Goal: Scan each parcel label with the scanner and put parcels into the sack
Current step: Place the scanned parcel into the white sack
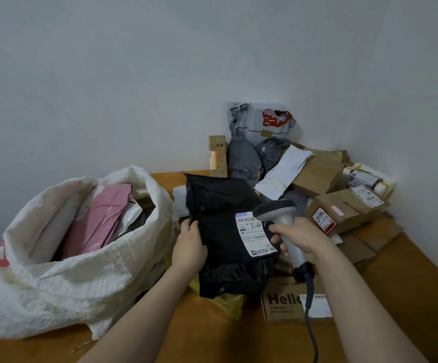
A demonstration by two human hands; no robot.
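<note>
Left grip (pixel 189 247) pinches the left edge of the black parcel (pixel 220 205), fingers curled onto the plastic. Right grip (pixel 301 239) is wrapped round the grey handle of the scanner (pixel 282 218), fingers closed on it. The scanner's dark head tilts toward the white label (pixel 255 234) and sits just beside that label's upper right corner. A dark cable (pixel 309 310) runs from the base of the handle down to the bottom edge of the view.

The black parcel is a crumpled plastic mailer, label side up, between the sack (pixel 68 279) and the pile of other parcels. Its lower end overlaps a yellow parcel (pixel 228 302); whether it rests on that one I cannot tell. Just right of the yellow parcel lies a brown box (pixel 280 302) printed with "Hello", partly under the right forearm.

The sack is white and woven with red marks. It slumps on the left of the wooden surface (pixel 212 336), its mouth open and facing up. Inside it lie a pink parcel (pixel 100 218) and some pale ones.

Toward the corner of the wall (pixel 134 74) the pile holds a taped carton (pixel 343 210) with two labels, a white mailer (pixel 283 171) and dark grey bags. A grey mailer (pixel 259 121) with a red print leans upright against the wall
</note>
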